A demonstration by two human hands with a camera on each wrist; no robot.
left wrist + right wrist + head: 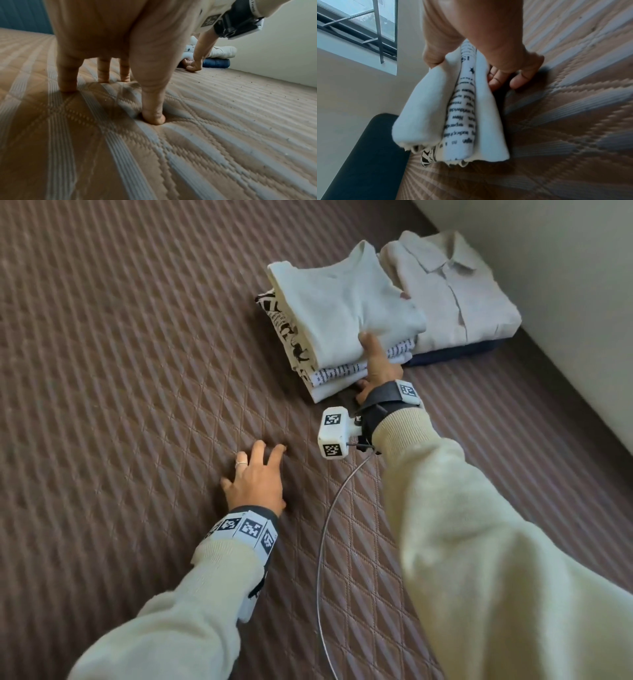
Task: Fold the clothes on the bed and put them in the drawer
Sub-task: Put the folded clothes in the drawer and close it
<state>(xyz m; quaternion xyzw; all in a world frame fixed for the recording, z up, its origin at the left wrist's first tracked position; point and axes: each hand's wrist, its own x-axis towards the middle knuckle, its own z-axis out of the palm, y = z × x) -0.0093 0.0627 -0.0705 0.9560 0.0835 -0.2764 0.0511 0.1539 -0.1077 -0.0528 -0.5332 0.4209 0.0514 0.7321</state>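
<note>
A stack of folded white shirts [342, 309], some printed with black letters, lies on the brown quilted bed [137, 371]. My right hand [376, 364] grips the stack's near edge, thumb on top and fingers underneath; the right wrist view shows the stack [453, 115] pinched between thumb and fingers. Beside it lies a folded pale collared shirt [452, 292] on a dark blue garment [455, 354]. My left hand [255, 477] presses on the bed with spread straight fingertips [154, 119], holding nothing. No drawer is in view.
A light wall [565, 285] runs along the bed's right side, close behind the two piles. A window with metal bars [359, 27] and a dark object [368, 155] appear in the right wrist view. A thin cable [325, 525] loops from my right wrist.
</note>
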